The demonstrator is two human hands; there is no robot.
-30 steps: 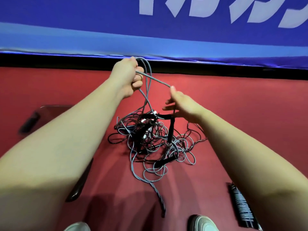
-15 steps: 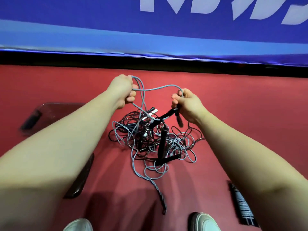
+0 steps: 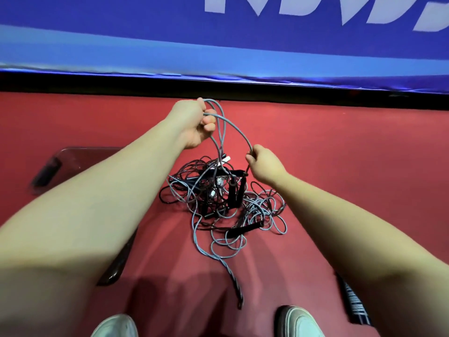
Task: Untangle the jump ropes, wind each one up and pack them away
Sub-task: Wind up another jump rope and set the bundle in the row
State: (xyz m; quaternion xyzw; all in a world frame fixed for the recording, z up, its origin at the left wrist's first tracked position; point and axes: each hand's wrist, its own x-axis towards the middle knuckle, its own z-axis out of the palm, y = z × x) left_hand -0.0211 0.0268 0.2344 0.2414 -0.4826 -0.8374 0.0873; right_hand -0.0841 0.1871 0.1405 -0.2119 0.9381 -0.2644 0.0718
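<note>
A tangled heap of jump ropes (image 3: 226, 203) lies on the red floor, grey and black cords mixed with several black handles. My left hand (image 3: 194, 125) is raised above the heap and grips loops of a grey rope (image 3: 237, 128). That rope arcs down to my right hand (image 3: 264, 164), which pinches it just above the pile, with a black handle (image 3: 239, 190) hanging right below my fingers. A twisted grey strand (image 3: 230, 276) trails from the heap toward my feet.
A clear plastic bin (image 3: 73, 161) sits on the floor at left, partly under my left arm. A dark wound-up rope bundle (image 3: 354, 302) lies at the lower right beside my shoe (image 3: 298, 322). A blue padded barrier (image 3: 218, 54) runs along the far side.
My left hand has risen with the grey loops. My right hand has slid lower along the rope toward the pile, and the arc between my hands has lengthened.
</note>
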